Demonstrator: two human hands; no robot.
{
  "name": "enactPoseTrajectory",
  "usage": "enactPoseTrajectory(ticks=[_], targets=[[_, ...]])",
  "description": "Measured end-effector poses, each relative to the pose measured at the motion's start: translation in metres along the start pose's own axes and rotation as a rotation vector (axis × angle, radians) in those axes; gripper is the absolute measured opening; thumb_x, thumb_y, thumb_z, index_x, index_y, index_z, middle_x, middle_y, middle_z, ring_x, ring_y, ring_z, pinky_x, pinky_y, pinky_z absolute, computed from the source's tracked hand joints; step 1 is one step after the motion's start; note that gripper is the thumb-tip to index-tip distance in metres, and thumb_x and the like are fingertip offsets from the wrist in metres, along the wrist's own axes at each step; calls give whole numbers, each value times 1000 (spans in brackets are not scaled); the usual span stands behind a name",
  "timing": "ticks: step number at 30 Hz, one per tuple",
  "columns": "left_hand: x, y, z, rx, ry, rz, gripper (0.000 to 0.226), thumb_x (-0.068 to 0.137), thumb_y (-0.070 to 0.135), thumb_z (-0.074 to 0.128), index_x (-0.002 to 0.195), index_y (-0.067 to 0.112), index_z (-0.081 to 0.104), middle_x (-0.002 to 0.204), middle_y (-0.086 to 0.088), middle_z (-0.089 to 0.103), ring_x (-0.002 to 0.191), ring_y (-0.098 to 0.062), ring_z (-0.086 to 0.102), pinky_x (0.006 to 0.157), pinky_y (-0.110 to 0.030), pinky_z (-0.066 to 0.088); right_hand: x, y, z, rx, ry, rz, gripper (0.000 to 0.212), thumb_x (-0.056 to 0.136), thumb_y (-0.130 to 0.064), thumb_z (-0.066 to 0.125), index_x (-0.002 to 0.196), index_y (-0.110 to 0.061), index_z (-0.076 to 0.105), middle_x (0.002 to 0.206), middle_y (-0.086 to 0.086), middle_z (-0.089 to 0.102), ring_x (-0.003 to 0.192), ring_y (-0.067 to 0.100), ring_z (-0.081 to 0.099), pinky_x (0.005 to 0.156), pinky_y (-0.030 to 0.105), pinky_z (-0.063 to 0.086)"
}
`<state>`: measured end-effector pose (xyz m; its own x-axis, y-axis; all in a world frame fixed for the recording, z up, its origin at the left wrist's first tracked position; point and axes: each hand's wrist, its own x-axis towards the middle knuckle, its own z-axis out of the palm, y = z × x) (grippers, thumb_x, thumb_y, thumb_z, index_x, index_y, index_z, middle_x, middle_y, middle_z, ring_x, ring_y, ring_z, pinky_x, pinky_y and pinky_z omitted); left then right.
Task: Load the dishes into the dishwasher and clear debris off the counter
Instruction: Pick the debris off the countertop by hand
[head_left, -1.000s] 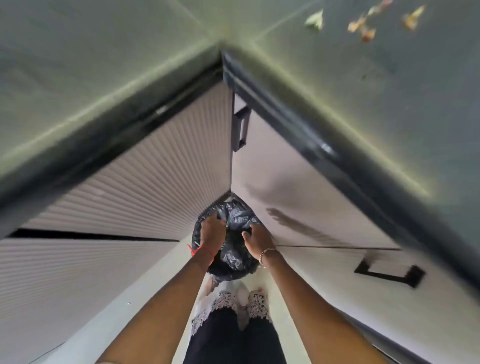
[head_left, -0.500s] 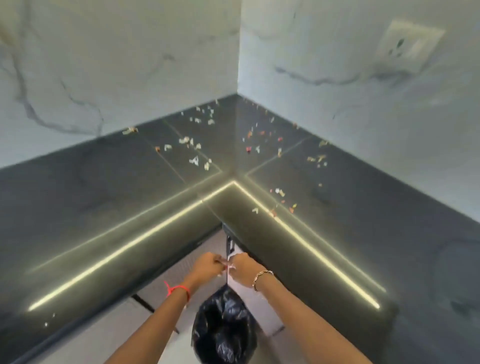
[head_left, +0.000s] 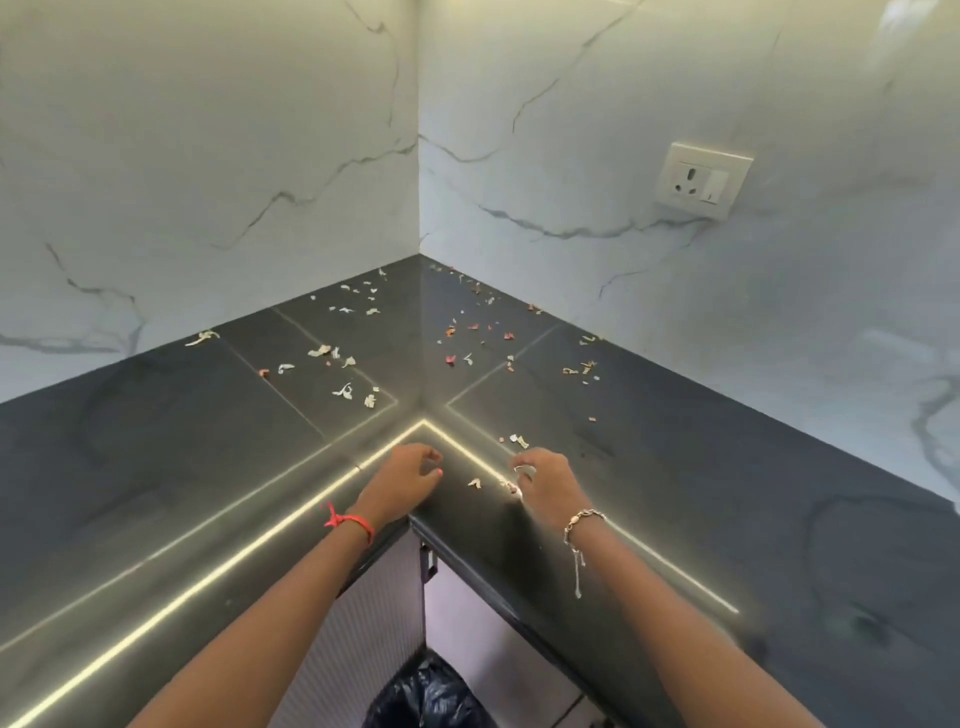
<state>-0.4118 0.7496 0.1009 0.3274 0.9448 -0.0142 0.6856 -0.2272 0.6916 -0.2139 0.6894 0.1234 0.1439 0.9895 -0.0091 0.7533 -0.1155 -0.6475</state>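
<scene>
1. At the worktop's (head_left: 208, 467) near corner, the left hand (head_left: 410, 480) is resting loosely curled and holding nothing visible. The right hand (head_left: 545, 486) is curling its grip over scraps; a pinch is unclear.
2. Debris (head_left: 332, 353) is lying scattered farther back, and the nearest scraps (head_left: 475, 483) are sitting between the hands, closer to the right.
3. Below, the frame is cutting off the bin bag (head_left: 426, 696).

A: Left hand (head_left: 408, 480), anything worn?
B: Red thread (head_left: 353, 522) at the wrist, knotted, short loose ends sticking out. Thumbnail (head_left: 440, 472) painted pink.
A: Right hand (head_left: 545, 486)?
B: Thin metal bracelet (head_left: 584, 519) of small links. A fine chain tail (head_left: 576, 571) hangs off it.
A: Sleeves?
B: Forearms (head_left: 291, 613) bare right down to the frame edge.
</scene>
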Motion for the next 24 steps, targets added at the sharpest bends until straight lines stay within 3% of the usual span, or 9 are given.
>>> enactPoseTrajectory(ticks=[4, 8, 11, 15, 20, 24], targets=[[41, -19, 8, 234, -156, 151, 50, 94, 23, 51, 139, 5, 39, 147, -10, 36, 137, -22, 28, 112, -24, 16, 26, 8, 0, -21, 40, 97, 32, 87, 2, 44, 113, 0, 63, 124, 11, 59, 118, 24, 52, 96, 15, 30], [77, -37, 16, 502, -256, 257, 58, 99, 42, 31, 150, 21, 12, 158, 3, 0, 146, -19, -4, 118, -45, 5, 50, 10, 10, -59, 76, 155, 35, 89, 4, 41, 118, -2, 60, 129, 13, 56, 122, 25, 49, 99, 18, 30], [87, -53, 21, 575, -288, 291, 72, 85, 63, -1, 149, 30, 1, 158, 8, -6, 145, -17, -10, 116, -47, -1, 61, 8, 22, -124, 37, 132, 42, 92, 3, 37, 129, -10, 53, 145, 6, 40, 136, 19, 34, 110, 24, 24], [87, -66, 25, 551, -231, 349, 100, 64, 74, -32, 149, 32, 1, 157, 11, -4, 145, -15, -8, 116, -44, -4, 73, 10, 29, -350, -159, 35, 54, 95, 5, 29, 143, -19, 34, 155, -5, 17, 144, 12, 12, 111, 23, 18], [87, -66, 25, 505, -205, 363, 98, 66, 74, -30, 149, 33, 2, 156, 12, -5, 144, -12, -9, 115, -40, -8, 83, 22, 27, -466, -309, 25, 67, 88, 12, 32, 146, -22, 26, 156, -9, 12, 144, 10, 11, 112, 24, 18], [87, -67, 26, 515, -203, 355, 84, 74, 71, -14, 149, 34, 1, 155, 14, -7, 140, -6, -15, 115, -39, -9, 78, 41, 12, -460, -286, 3, 57, 88, 12, 39, 139, -14, 41, 151, -5, 29, 138, 13, 29, 110, 19, 18]])
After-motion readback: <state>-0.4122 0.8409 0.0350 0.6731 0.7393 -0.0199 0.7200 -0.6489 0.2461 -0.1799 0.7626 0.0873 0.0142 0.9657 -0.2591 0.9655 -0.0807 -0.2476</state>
